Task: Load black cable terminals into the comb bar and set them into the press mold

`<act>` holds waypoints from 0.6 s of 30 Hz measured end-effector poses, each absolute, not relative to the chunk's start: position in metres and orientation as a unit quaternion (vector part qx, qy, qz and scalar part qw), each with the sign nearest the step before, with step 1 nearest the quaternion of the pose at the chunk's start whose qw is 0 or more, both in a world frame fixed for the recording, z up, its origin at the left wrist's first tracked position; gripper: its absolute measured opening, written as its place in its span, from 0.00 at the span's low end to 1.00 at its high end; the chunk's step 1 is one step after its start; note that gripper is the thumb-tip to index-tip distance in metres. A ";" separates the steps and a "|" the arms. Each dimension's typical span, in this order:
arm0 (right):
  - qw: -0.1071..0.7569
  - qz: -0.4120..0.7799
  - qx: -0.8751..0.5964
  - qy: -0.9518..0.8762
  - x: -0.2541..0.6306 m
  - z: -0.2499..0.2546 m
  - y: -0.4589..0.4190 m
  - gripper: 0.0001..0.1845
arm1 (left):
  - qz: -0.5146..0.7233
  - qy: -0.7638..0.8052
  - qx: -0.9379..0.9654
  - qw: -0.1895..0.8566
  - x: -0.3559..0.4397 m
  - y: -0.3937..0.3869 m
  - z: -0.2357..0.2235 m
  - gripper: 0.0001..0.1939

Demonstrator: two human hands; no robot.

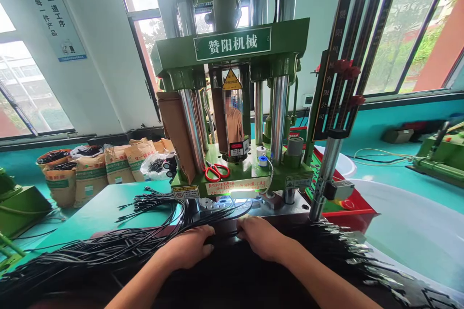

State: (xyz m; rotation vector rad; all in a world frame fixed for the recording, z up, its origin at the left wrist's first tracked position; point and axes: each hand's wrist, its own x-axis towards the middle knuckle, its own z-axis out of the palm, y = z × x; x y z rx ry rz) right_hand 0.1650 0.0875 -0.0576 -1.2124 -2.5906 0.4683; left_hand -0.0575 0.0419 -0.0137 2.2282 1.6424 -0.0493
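Note:
My left hand (188,247) and my right hand (263,237) rest side by side at the front of a green press machine (232,106). Both are curled, fingers closed on black cables (217,236) that run between them at the metal mould plate (217,205). A large bundle of black cables (108,251) fans out to the left over the teal table (105,207). More cables with metal terminals (348,251) spread to the right. Red-handled scissors (216,171) lie on the machine's green platen.
Brown sacks (87,174) of material stand at the back left by the windows. A white tub (409,231) sits at the right, a red tray (348,203) beside the machine. A black scale bar (348,58) rises on the machine's right. Small tape rolls (261,157) sit on the platen.

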 end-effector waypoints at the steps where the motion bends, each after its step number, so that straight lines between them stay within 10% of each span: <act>1: 0.121 0.161 -0.414 -0.888 0.165 -0.058 0.088 0.10 | -0.018 0.583 0.790 0.187 -0.058 0.043 -0.015 0.20; 18: 0.162 0.237 -0.447 -0.848 0.165 -0.057 0.092 0.08 | -0.004 0.653 0.726 0.217 -0.056 0.055 -0.021 0.20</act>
